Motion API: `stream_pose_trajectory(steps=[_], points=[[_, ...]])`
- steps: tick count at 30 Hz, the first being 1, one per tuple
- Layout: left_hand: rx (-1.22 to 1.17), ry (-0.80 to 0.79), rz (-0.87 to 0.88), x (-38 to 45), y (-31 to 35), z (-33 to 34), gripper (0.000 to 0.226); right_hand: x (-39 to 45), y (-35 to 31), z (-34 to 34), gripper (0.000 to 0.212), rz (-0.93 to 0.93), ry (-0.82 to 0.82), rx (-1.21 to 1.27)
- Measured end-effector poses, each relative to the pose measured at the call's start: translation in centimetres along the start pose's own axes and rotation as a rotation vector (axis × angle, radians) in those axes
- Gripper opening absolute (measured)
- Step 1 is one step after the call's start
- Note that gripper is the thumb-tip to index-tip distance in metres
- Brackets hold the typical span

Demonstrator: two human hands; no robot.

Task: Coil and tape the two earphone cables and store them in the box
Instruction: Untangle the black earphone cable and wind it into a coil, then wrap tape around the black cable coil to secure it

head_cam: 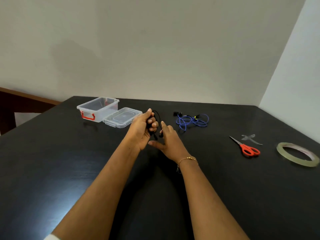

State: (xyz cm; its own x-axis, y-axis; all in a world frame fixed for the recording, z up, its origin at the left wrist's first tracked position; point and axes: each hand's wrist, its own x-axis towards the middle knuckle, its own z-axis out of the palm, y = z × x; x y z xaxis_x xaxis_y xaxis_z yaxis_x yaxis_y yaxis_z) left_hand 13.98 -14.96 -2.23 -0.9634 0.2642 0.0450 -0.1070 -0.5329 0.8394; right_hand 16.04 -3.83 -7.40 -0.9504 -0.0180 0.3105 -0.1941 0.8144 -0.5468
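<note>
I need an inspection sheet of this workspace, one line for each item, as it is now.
Surface: dark table.
Job's things: clear box open, lid beside it; tape roll; scissors; cut tape strips.
Clutter: nothing seen.
Grippers: left hand grips black earphone cable; right hand open beside it.
Cables: blue earphone cable lies loose, uncoiled.
Surroundings: plain wall.

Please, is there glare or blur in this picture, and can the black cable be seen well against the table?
Head view: a pale glare patch lies on the table at lower left; the black earphone cable in the left hand nearly merges with the dark top; the wide lens bends the table edges; the tape strips look faint.
</note>
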Motion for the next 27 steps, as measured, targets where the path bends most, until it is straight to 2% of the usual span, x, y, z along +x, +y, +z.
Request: stream_pose_trajectory(steps=[3, 7, 11, 16, 20, 23, 25, 27], points=[[0.101, 0.043, 0.007, -0.3, -0.7, 1.1, 0.03, -0.9, 0.3, -0.5, 0.072, 0.054, 0.093, -0.119], [0.15, 0.103, -0.024, -0.8, -2.5, 4.1, 0.029, -2.4, 1.9, -2.0, 0.058, 0.127, 0.261, -0.141], [0.091, 0.146, -0.06, -1.0, -4.9, 8.6, 0.029, -3.7, 4.6, -4.7, 0.05, 0.195, 0.373, -0.191], [-0.048, 0.108, -0.11, -1.0, -8.7, 13.1, 0.031, -5.7, 9.6, -8.5, 0.049, 0.352, 0.455, -0.3], [-0.052, 0.044, -0.134, -0.7, -10.8, 15.2, 0.031, -7.5, 13.7, -12.0, 0.047, 0.561, 0.532, -0.392], [0.011, 0.006, -0.136, -0.3, -11.5, 15.9, 0.031, -8.2, 15.8, -14.1, 0.037, 0.693, 0.595, -0.45], [0.029, -0.003, -0.142, -0.2, -12.0, 16.0, 0.031, -8.4, 16.9, -15.0, 0.029, 0.791, 0.589, -0.468], [0.037, -0.007, -0.147, -0.2, -12.2, 15.9, 0.03, -8.3, 17.7, -15.2, 0.034, 0.921, 0.543, -0.458]])
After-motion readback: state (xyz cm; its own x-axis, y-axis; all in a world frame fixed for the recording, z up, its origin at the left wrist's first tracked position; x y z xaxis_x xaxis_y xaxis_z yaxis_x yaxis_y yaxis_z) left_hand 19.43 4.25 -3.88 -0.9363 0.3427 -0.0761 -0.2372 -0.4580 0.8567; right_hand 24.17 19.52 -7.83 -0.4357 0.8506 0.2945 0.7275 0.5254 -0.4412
